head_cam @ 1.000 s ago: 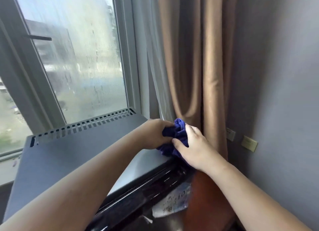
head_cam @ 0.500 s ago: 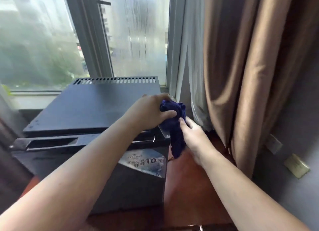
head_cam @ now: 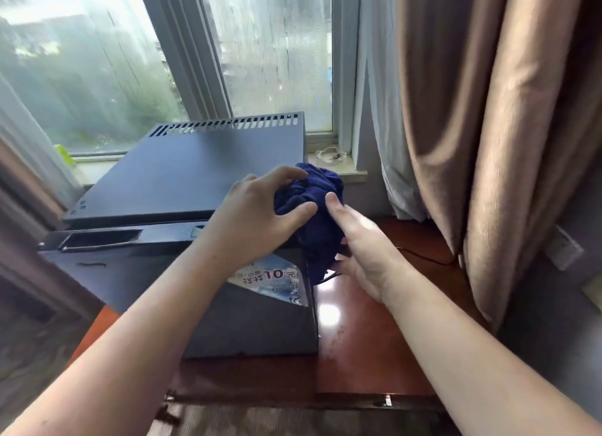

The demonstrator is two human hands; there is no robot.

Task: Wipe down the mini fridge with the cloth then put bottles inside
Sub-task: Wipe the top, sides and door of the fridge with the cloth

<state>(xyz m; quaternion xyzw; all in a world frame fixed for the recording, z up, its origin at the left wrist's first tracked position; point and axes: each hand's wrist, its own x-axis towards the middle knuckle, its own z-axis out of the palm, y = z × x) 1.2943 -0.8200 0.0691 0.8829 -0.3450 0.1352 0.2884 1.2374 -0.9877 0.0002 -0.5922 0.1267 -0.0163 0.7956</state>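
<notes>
Head view: your left hand (head_cam: 260, 217) grips the bunched cloth (head_cam: 321, 235) at the front right corner of the fridge (head_cam: 195, 178). Your right hand (head_cam: 361, 250) lies against the cloth's side, fingers straight. You seem to be mid-wipe, though I can't tell how much is cleaned. The door is shut and no bottles show, so loading remains.

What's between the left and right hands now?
The bunched blue cloth, over the front right corner of the mini fridge: the left hand grips it, the right hand touches it. Head view.
</notes>
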